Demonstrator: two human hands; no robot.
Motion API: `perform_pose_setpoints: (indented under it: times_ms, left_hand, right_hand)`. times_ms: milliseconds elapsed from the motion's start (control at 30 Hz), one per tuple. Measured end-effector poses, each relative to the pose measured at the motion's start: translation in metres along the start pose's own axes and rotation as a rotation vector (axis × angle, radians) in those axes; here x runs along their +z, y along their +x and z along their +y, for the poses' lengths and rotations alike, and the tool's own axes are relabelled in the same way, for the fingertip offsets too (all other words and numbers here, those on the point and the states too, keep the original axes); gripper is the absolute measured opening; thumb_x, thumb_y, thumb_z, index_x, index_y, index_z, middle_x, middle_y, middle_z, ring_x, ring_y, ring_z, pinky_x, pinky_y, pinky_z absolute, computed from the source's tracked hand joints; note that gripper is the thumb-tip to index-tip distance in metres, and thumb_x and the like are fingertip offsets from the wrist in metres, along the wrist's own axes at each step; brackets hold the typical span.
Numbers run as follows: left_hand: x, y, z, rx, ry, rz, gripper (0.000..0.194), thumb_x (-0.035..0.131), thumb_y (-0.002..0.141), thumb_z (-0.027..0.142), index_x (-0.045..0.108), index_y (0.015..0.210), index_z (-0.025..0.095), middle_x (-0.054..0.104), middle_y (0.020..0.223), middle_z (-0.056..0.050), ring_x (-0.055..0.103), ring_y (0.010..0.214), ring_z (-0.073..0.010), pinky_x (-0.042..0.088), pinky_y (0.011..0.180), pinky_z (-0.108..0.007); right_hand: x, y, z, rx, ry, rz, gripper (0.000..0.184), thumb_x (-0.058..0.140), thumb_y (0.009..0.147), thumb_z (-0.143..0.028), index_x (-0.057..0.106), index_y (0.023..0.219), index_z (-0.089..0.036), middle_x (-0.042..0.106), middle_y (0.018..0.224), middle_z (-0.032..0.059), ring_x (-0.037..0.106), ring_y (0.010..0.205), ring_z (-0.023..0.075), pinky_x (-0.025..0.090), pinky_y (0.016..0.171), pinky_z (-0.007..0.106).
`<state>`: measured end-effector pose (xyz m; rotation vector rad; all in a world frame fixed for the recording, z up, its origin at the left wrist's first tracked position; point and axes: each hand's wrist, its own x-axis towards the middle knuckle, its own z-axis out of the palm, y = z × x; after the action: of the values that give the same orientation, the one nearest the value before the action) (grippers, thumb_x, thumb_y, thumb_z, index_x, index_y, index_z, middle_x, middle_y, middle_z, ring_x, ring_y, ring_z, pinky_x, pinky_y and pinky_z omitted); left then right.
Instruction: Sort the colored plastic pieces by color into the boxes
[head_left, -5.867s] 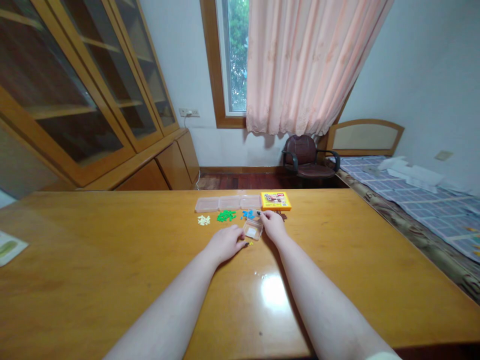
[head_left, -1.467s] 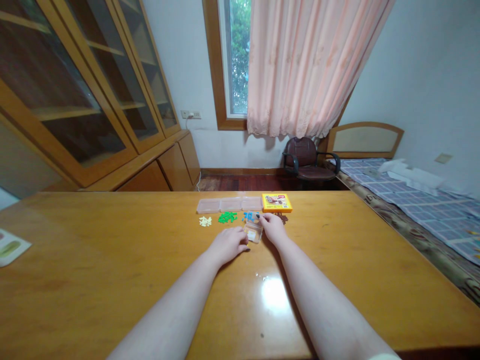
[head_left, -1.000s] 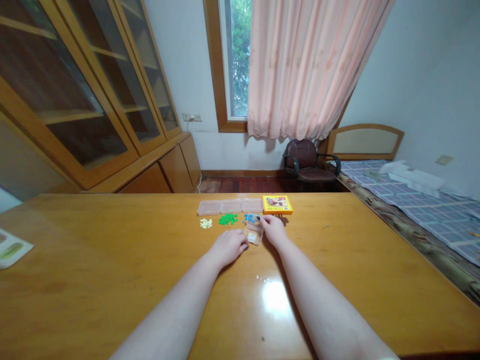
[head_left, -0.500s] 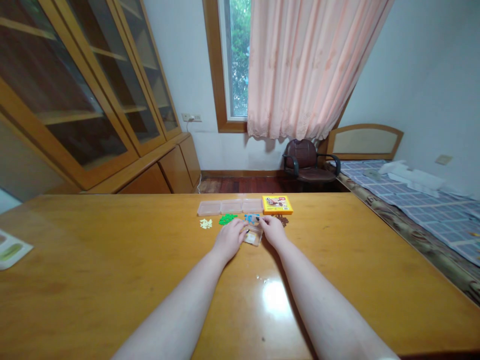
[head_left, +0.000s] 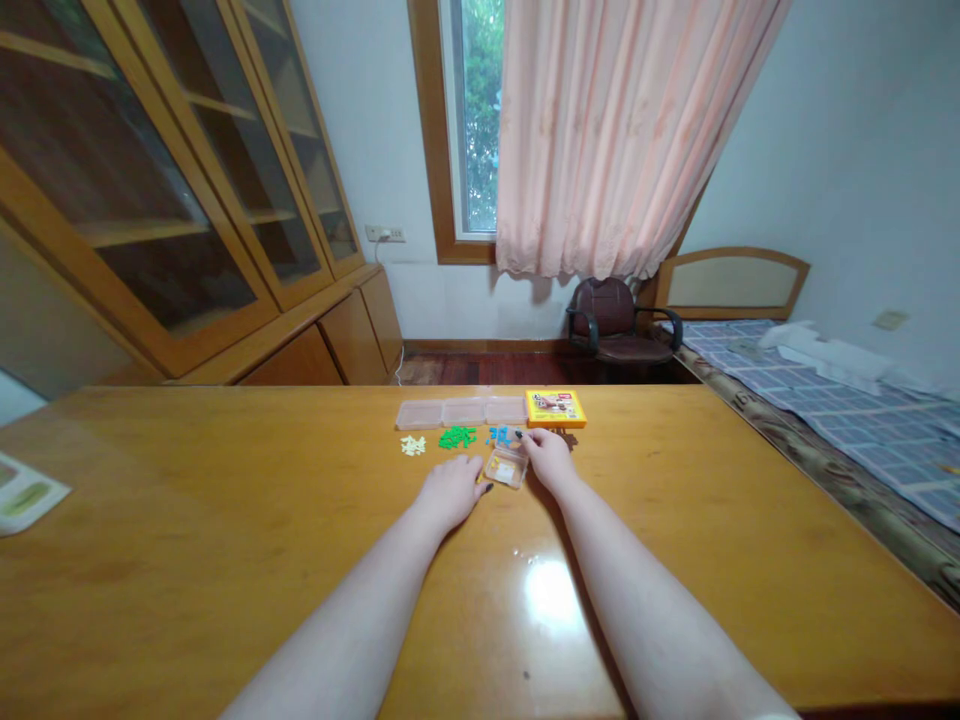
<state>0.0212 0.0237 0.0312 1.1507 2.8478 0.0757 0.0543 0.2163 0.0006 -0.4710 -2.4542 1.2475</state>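
Note:
A small clear plastic box [head_left: 507,480] stands with its lid raised on the wooden table, a white label and a few yellow bits inside. My right hand [head_left: 549,460] pinches the raised clear lid [head_left: 507,434] at its right edge. Just left of the box, my left hand [head_left: 448,492] rests low over the table, thumb and index finger around what looks like a small yellow piece [head_left: 480,478]. Behind the hands lie little piles of pieces: cream [head_left: 412,446], green [head_left: 457,437], blue [head_left: 498,436] and brown [head_left: 570,440], the brown partly hidden by my right hand.
Three clear trays [head_left: 463,412] form a row along the table's far side, beside a yellow printed box [head_left: 556,409]. A white item with a green patch [head_left: 30,493] sits at the left edge. Beyond the table are a chair [head_left: 615,320] and a bed [head_left: 817,380].
My left hand has drawn back to the left, away from the clear box, uncovering more of it and the green pile. My right hand stays at the lid.

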Motion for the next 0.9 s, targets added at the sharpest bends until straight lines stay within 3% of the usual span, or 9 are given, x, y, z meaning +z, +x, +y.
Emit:
perform_pose_setpoints:
  times_ms: [467, 667, 900]
  left_hand:
    - [0.0022, 0.0003, 0.0074, -0.019, 0.024, -0.023, 0.018, 0.043, 0.089, 0.027, 0.054, 0.097, 0.016, 0.063, 0.097, -0.011, 0.062, 0.090, -0.0255, 0.046, 0.075, -0.035]
    - [-0.0007, -0.0040, 0.0069, -0.074, 0.045, 0.029, 0.030, 0.050, 0.085, 0.039, 0.052, 0.102, 0.014, 0.060, 0.101, -0.014, 0.059, 0.094, -0.0283, 0.047, 0.076, -0.037]
    - [0.0082, -0.0019, 0.0073, -0.073, 0.070, -0.030, 0.024, 0.039, 0.090, 0.030, 0.054, 0.100, 0.016, 0.061, 0.096, -0.012, 0.061, 0.091, -0.0270, 0.048, 0.074, -0.038]
  right_hand:
    - [0.0012, 0.0006, 0.0040, 0.011, 0.022, 0.007, 0.028, 0.048, 0.082, -0.036, 0.068, 0.077, -0.017, 0.069, 0.077, 0.0043, 0.061, 0.074, 0.0185, 0.041, 0.066, 0.025]
    - [0.0004, 0.0001, 0.0029, 0.018, 0.034, -0.001, 0.028, 0.047, 0.082, -0.036, 0.067, 0.077, -0.017, 0.069, 0.076, 0.0041, 0.061, 0.074, 0.0187, 0.041, 0.066, 0.026]
    - [0.0000, -0.0006, 0.0005, 0.016, 0.030, 0.003, 0.027, 0.048, 0.082, -0.034, 0.068, 0.076, -0.016, 0.069, 0.077, 0.0047, 0.061, 0.074, 0.0186, 0.041, 0.066, 0.025]
